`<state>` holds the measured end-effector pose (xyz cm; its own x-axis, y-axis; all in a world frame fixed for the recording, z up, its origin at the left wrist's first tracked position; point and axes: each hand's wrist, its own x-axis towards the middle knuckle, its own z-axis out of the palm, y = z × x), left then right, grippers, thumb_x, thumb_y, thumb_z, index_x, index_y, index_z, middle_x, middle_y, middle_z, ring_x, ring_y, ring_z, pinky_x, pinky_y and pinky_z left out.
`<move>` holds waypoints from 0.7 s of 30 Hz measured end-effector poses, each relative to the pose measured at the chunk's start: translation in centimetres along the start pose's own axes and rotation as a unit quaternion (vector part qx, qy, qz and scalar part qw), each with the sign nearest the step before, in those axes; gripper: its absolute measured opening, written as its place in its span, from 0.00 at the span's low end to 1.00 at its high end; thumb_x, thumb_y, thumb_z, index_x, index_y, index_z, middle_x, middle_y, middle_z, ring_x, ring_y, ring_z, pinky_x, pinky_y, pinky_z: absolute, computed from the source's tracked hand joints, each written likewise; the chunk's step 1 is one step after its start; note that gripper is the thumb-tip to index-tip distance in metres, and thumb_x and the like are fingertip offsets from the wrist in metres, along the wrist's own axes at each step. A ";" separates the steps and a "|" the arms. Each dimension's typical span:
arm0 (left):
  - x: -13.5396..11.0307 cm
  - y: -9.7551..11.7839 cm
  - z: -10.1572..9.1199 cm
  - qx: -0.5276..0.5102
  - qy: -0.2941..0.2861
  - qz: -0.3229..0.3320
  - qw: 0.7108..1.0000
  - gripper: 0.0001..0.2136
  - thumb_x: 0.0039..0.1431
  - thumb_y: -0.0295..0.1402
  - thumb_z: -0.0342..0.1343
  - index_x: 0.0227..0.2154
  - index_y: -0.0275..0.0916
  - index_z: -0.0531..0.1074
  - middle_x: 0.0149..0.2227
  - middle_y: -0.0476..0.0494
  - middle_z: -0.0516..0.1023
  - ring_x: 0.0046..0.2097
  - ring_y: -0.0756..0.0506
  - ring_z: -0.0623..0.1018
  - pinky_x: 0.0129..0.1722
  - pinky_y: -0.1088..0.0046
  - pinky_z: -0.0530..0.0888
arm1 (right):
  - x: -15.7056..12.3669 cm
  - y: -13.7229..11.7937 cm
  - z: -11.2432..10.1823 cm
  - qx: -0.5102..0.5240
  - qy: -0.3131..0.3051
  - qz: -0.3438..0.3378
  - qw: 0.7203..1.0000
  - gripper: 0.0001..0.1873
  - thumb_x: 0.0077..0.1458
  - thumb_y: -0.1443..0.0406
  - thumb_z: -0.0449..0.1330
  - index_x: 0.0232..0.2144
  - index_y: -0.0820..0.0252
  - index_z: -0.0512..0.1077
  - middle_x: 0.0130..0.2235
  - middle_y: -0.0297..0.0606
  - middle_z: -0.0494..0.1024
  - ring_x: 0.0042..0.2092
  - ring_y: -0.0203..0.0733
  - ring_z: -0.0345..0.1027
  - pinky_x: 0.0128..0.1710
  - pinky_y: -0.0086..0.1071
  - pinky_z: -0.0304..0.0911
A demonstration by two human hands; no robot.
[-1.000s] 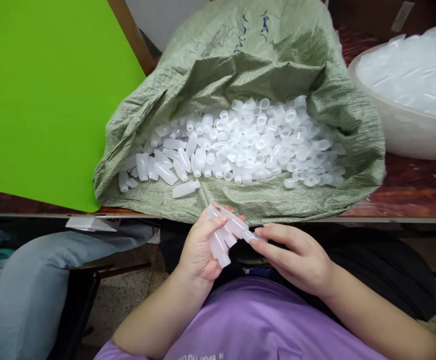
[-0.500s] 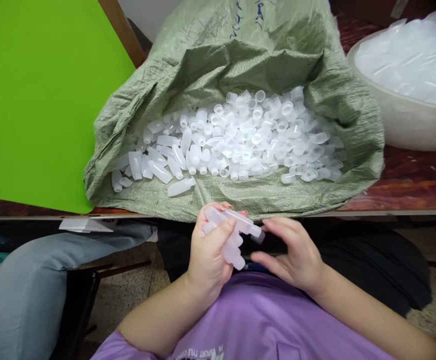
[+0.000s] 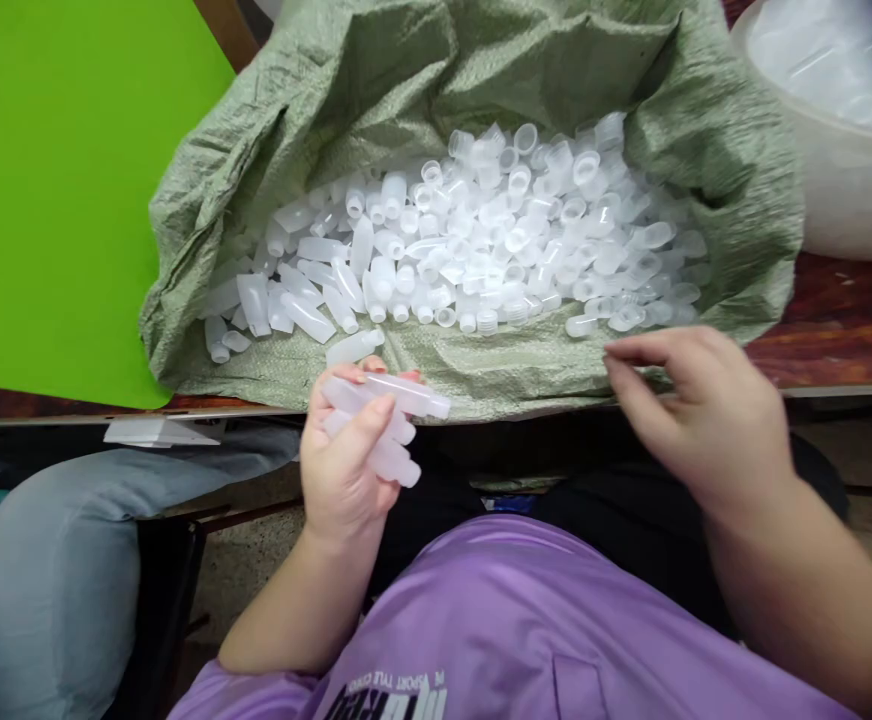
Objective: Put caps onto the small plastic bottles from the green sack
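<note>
Several small frosted-white plastic squeeze tubes [image 3: 398, 395] with narrow necks lie fanned out in my left hand [image 3: 350, 465], the thumb pressed across them. Their necks point to the right. My right hand [image 3: 713, 420] is over the front right edge of the open woven sack [image 3: 526, 375], thumb and forefinger tips nearly together in a pinch. Whether anything small sits between those tips I cannot make out. Inside the sack lies a heap of loose tubes [image 3: 481, 250] of the same kind. One single tube [image 3: 353, 347] rests on the sack's front lip, just beyond my left fingers.
A bright green board [image 3: 53, 200] covers the left side of the table. At the right, a large white tub [image 3: 848, 190] full of translucent pieces stands on the reddish-brown tabletop [image 3: 841, 325]. Another person's jeans-clad leg [image 3: 61, 560] is close at the lower left.
My right hand has left the tubes and moved right and forward to the sack's edge. My left hand, still holding its tubes, has shifted left and up. The view has tilted slightly.
</note>
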<state>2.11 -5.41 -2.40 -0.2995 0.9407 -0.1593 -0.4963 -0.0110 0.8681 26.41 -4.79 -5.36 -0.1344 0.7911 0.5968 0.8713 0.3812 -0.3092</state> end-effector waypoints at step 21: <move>-2.8 -3.4 -4.0 -0.021 -0.190 -0.353 0.916 0.12 0.39 0.22 0.62 0.28 0.36 0.67 0.34 0.47 0.69 0.39 0.39 0.77 0.38 0.62 0.73 | 4.4 1.4 3.6 -0.126 -0.179 0.037 0.975 0.17 0.52 0.55 0.54 0.38 0.62 0.70 0.34 0.43 0.73 0.32 0.45 0.67 0.28 0.34 0.61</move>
<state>1.34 -9.35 -6.80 0.4096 0.7684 -0.4917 -0.4900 0.6400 0.5919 25.29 0.97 -5.82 -0.1832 0.9455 0.2691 0.9673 0.2223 -0.1225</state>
